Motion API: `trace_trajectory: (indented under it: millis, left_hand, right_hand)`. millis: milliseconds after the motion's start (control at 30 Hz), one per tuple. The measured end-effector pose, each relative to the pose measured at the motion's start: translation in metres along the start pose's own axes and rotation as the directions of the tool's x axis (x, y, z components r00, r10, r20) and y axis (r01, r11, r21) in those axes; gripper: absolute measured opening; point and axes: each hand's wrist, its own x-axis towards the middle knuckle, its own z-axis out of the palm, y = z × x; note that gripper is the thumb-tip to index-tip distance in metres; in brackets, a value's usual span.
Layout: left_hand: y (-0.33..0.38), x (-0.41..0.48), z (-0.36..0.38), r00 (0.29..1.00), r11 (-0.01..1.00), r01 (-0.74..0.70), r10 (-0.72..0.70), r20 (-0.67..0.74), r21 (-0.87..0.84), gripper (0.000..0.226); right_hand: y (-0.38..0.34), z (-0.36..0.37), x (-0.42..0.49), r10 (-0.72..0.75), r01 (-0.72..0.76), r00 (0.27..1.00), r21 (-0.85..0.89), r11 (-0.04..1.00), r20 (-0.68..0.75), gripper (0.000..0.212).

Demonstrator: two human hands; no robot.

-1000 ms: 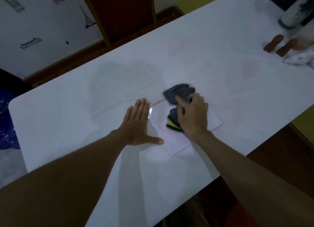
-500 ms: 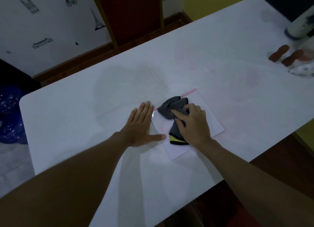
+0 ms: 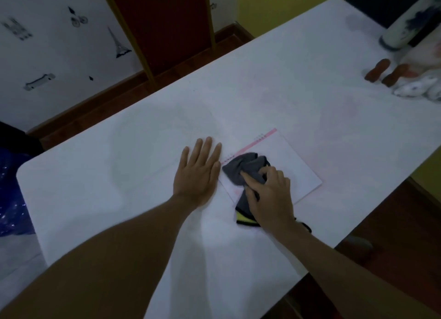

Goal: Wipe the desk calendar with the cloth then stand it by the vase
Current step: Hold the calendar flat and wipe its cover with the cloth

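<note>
The white desk calendar [image 3: 293, 166], with a pink strip along its spiral edge, lies flat on the white table [image 3: 262, 91]. My right hand [image 3: 269, 194] presses a crumpled grey cloth with a yellow edge [image 3: 241, 170] onto the calendar's near-left part. Beside the calendar's left edge, my left hand [image 3: 198, 173] lies flat on the table with its fingers together. A tall white vase with blue markings [image 3: 410, 20] stands at the table's far right corner, well away from the calendar.
Two brown peanut-shaped objects [image 3: 386, 72] and a white patterned cloth [image 3: 415, 89] lie near the vase. A red chair back [image 3: 162, 25] stands beyond the table's far edge. A blue bag [image 3: 12, 194] sits on the floor at left. The table's near edge runs close to my right forearm.
My right hand has dragged the cloth from the calendar's far edge toward its near-left corner. The left hand has stayed flat beside the calendar.
</note>
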Motion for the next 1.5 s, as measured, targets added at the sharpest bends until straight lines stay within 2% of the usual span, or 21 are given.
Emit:
trace_trajectory:
  millis: [67,100,233,267,367,400,533,700,833,867,967,1033,1067,1133,1233,1300,1400,1433,1500]
  left_hand:
    - [-0.002,0.002,0.004,1.0,1.0,-0.011,0.011,-0.026,0.001,0.058]
    - [-0.002,0.003,0.005,0.999,1.0,-0.018,0.018,-0.034,-0.005,0.058]
    - [-0.004,0.003,0.007,0.998,1.0,-0.027,0.027,-0.053,-0.003,0.057]
    - [-0.005,0.003,0.008,0.998,1.0,-0.028,0.028,-0.052,0.0,0.057]
    - [-0.005,0.003,0.009,0.999,1.0,-0.028,0.028,-0.038,0.009,0.057]
    - [-0.005,0.003,0.009,0.999,0.999,-0.032,0.032,-0.037,0.01,0.057]
    - [-0.004,0.003,0.007,0.998,0.999,-0.039,0.039,-0.051,0.004,0.057]
    - [-0.004,0.002,0.007,0.998,0.999,-0.043,0.043,-0.054,-0.005,0.058]
    - [-0.004,0.004,0.007,0.998,0.999,-0.042,0.042,-0.054,0.005,0.058]
    - [-0.005,0.003,0.007,0.998,0.999,-0.04,0.041,-0.051,0.008,0.058]
    - [-0.005,0.002,0.007,0.998,0.999,-0.042,0.043,-0.036,0.021,0.057]
    - [-0.005,0.003,0.006,0.999,0.999,-0.043,0.044,-0.029,0.02,0.057]
    - [-0.005,0.003,0.004,0.999,0.999,-0.044,0.044,-0.028,0.014,0.057]
    - [-0.003,0.003,0.003,0.999,0.999,-0.045,0.045,-0.029,0.007,0.058]
    - [-0.003,0.003,0.002,0.999,0.999,-0.043,0.043,-0.028,-0.004,0.058]
    - [-0.004,0.003,0.002,0.999,0.999,-0.041,0.041,-0.023,0.001,0.058]
    - [-0.004,0.002,0.002,0.999,0.999,-0.041,0.041,-0.016,-0.002,0.058]
    - [-0.004,0.002,0.002,0.999,0.999,-0.039,0.039,-0.016,-0.01,0.058]
    - [-0.003,0.002,0.002,0.999,0.999,-0.03,0.029,-0.021,-0.022,0.058]
  right_hand:
    - [-0.002,-0.001,-0.014,-0.105,0.106,0.994,-0.012,0.994,0.029,0.036]
    - [0.001,-0.002,-0.01,-0.105,0.106,0.994,-0.019,0.994,0.015,0.034]
    - [-0.007,0.004,0.01,0.193,-0.195,0.975,-0.001,0.981,-0.108,0.029]
    - [-0.015,0.008,0.003,0.175,-0.176,0.98,-0.007,0.984,-0.095,0.03]
    - [-0.026,0.011,-0.028,-0.016,0.015,1.0,-0.034,0.999,-0.02,0.032]
    - [-0.021,0.008,-0.027,-0.026,0.024,0.999,-0.053,0.998,-0.026,0.031]
    - [-0.016,0.007,-0.002,0.221,-0.23,0.967,-0.068,0.971,-0.128,0.028]
    - [-0.03,0.012,-0.034,0.199,-0.204,0.976,-0.056,0.977,-0.087,0.032]
    - [-0.03,0.013,-0.004,0.359,-0.365,0.927,-0.038,0.93,-0.113,0.034]
    - [-0.034,0.015,-0.003,0.35,-0.356,0.93,-0.039,0.934,-0.108,0.034]
    - [-0.038,0.015,-0.022,0.165,-0.169,0.985,-0.085,0.982,-0.05,0.033]
    - [-0.024,0.008,-0.023,0.104,-0.108,0.994,-0.108,0.988,-0.046,0.03]
    - [-0.015,0.005,-0.014,0.116,-0.125,0.991,-0.132,0.983,-0.068,0.029]
    - [0.001,0.001,0.01,0.226,-0.247,0.965,-0.166,0.955,-0.132,0.028]
    - [0.006,0.002,0.028,0.357,-0.38,0.919,-0.139,0.914,-0.166,0.031]
    - [-0.003,0.007,0.011,0.291,-0.309,0.946,-0.125,0.943,-0.141,0.035]
    - [0.003,-0.001,-0.017,0.061,-0.066,0.997,-0.104,0.992,-0.049,0.037]
    - [0.016,-0.007,-0.013,0.054,-0.06,0.997,-0.11,0.992,-0.054,0.037]
    - [0.041,-0.018,0.01,0.159,-0.174,0.981,-0.133,0.976,-0.114,0.037]
